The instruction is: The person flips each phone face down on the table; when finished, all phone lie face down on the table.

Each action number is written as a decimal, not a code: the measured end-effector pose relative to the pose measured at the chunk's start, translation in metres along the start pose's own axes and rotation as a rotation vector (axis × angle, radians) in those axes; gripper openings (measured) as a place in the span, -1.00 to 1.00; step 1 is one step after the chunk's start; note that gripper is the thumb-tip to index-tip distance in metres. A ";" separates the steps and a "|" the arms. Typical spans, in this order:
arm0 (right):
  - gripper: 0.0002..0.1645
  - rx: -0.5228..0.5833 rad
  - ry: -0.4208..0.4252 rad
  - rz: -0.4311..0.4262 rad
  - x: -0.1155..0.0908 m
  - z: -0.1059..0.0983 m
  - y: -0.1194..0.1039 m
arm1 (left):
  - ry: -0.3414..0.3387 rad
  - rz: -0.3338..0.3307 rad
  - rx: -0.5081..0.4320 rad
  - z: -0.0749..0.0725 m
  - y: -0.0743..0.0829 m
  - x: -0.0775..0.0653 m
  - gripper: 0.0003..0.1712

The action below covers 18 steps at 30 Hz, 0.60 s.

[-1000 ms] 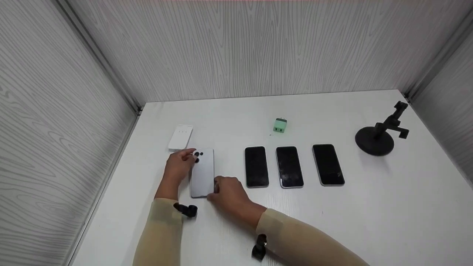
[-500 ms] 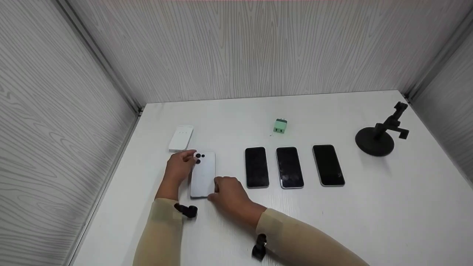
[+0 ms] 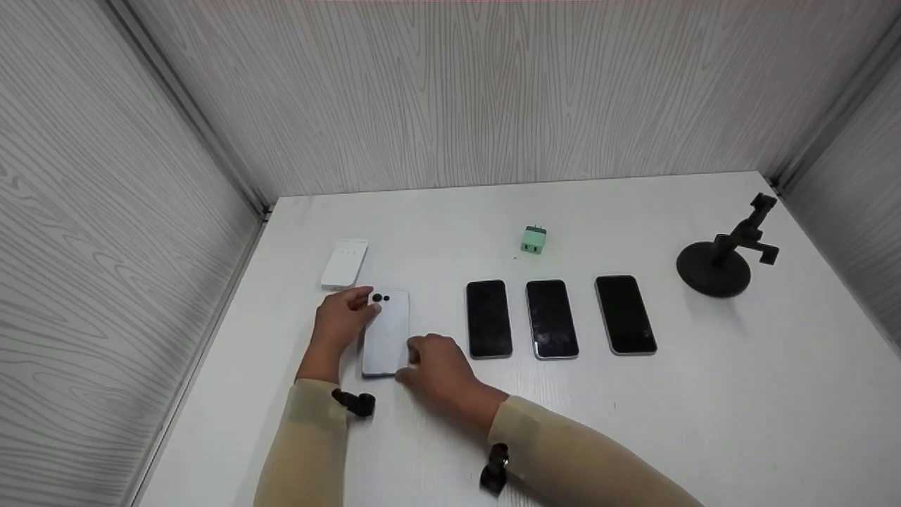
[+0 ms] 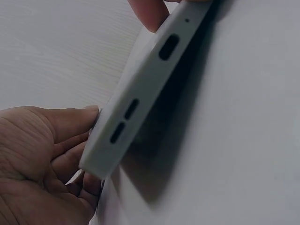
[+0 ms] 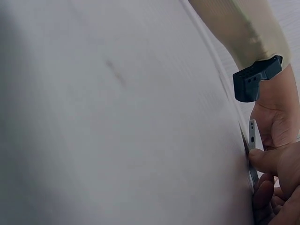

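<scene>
A pale silver phone [image 3: 387, 338] lies back side up between my hands, its round camera lenses at the far end. My left hand [image 3: 341, 322] holds the far left corner, its thumb over part of the lenses. At the near right corner, my right hand [image 3: 440, 367] pinches the edge. In the left wrist view, the phone's bottom edge [image 4: 140, 89] shows a charging port and speaker slots, with a dark shadow under its tilted body. The right wrist view has my right thumb [image 5: 265, 160] pressed on that edge; the phone's screen is hidden.
Three black-screened phones, the left [image 3: 488, 319], the middle [image 3: 552, 319] and the right [image 3: 626, 314], lie to the right. Behind them is a green charger plug [image 3: 533, 240]. A white flat block [image 3: 345, 263] lies beyond my left hand. A black stand [image 3: 713, 270] is far right.
The far end of the phone has come down slightly toward me. My left thumb has slid further over the lenses. The right hand has stayed at the near corner.
</scene>
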State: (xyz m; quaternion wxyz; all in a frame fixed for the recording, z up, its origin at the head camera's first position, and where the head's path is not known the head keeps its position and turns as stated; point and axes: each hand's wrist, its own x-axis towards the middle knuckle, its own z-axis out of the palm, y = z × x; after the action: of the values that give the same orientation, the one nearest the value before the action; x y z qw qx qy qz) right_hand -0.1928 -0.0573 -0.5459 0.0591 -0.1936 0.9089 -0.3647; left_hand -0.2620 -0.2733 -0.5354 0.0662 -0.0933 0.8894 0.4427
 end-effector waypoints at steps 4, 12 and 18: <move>-0.61 0.003 0.006 -0.008 0.000 0.001 0.001 | 0.001 -0.010 0.000 -0.002 -0.001 -0.001 -0.36; -0.58 0.023 0.006 0.008 0.001 0.002 0.001 | 0.002 -0.018 -0.018 -0.004 -0.004 0.000 -0.33; -0.66 0.088 -0.004 0.056 0.000 0.001 0.002 | 0.016 -0.037 -0.034 -0.004 -0.006 0.001 -0.33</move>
State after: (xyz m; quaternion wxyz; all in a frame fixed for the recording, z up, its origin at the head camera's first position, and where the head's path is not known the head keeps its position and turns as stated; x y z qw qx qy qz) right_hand -0.1928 -0.0564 -0.5482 0.0795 -0.1657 0.8969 -0.4023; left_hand -0.2617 -0.2799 -0.5376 0.0658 -0.1143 0.8803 0.4558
